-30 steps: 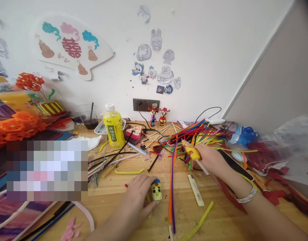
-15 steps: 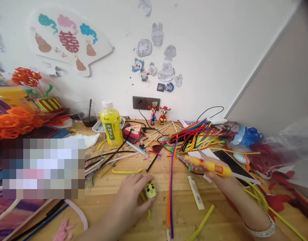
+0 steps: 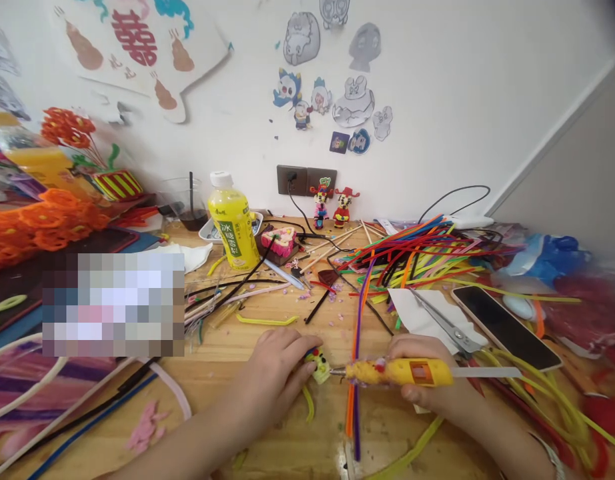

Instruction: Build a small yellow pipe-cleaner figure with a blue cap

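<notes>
L hand [image 3: 272,377] grips 1 pipe-cleaner figure [image 3: 318,367], R hand [image 3: 417,377] grips 1 yellow glue pen [image 3: 397,372].

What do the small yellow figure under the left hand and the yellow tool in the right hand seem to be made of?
The figure looks like chenille pipe cleaner: matte, with a fuzzy edge. The tool looks like glossy moulded plastic, smooth with bright highlights; its thin tip seems metal, though too small to tell.

The yellow glue gun [image 3: 397,372] has swung level in the right hand [image 3: 427,375], away from the pipe-cleaner pile, its nozzle now just beside the small pipe-cleaner figure [image 3: 318,368]. The left hand [image 3: 272,377] has closed further around that figure.
</notes>
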Tool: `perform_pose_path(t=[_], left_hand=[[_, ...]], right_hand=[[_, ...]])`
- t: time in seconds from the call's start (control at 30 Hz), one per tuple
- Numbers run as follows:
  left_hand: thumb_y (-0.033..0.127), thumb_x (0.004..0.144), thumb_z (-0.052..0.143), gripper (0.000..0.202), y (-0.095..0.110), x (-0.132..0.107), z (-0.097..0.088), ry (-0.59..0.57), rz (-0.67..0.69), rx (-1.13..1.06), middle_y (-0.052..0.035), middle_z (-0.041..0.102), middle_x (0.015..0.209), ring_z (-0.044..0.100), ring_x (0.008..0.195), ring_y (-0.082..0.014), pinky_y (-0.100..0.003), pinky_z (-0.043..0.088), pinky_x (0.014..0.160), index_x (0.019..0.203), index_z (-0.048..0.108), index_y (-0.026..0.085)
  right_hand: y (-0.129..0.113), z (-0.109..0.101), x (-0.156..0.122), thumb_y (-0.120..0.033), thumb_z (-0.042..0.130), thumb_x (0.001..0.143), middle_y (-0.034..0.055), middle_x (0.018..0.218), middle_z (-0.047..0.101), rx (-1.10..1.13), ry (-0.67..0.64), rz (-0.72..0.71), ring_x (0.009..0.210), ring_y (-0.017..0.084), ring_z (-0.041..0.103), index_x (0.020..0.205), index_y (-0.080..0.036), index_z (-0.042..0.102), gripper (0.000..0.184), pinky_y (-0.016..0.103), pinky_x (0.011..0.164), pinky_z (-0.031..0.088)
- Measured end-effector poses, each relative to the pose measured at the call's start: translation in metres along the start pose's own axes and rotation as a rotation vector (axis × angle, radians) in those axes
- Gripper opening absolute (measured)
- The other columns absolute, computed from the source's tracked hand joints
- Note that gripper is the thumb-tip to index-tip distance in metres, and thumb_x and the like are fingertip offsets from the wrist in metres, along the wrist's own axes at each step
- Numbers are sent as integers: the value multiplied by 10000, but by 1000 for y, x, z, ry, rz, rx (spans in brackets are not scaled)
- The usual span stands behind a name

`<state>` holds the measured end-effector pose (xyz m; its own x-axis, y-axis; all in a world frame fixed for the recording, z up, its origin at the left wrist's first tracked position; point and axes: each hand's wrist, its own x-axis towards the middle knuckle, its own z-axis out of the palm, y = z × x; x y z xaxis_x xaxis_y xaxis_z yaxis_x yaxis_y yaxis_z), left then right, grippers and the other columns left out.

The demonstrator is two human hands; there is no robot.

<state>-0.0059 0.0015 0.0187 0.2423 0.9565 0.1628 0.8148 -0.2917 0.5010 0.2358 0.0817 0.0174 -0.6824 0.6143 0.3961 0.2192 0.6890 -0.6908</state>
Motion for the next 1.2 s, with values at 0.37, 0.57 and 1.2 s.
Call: perform_pose_path(t=[0.37,0.57,1.2], left_hand=[[225,863,441,235,-2,1,4,13,17,-6,-62,628,888,551,855,-218,-375,422,782,1059,569,205],[244,874,427,230,-3,0,7,30,25,-5,-60,622,901,548,857,-212,-363,420,776,1052,569,216],[241,871,429,230,-2,0,7,21,28,-16,-60,610,901,536,849,-205,-354,417,769,1056,563,214]], right_hand=[[1,2,-1,-674,344,784,9,506,503,-128,-42,-31,439,127,452,600,-177,536,564,258,423,303],[0,1,0,-688,306,787,14,488,490,-192,-55,-17,432,140,454,584,-186,541,590,269,411,300],[-3,1,2,-648,356,797,9,498,508,-134,-55,-30,415,134,466,621,-197,530,514,255,395,326]])
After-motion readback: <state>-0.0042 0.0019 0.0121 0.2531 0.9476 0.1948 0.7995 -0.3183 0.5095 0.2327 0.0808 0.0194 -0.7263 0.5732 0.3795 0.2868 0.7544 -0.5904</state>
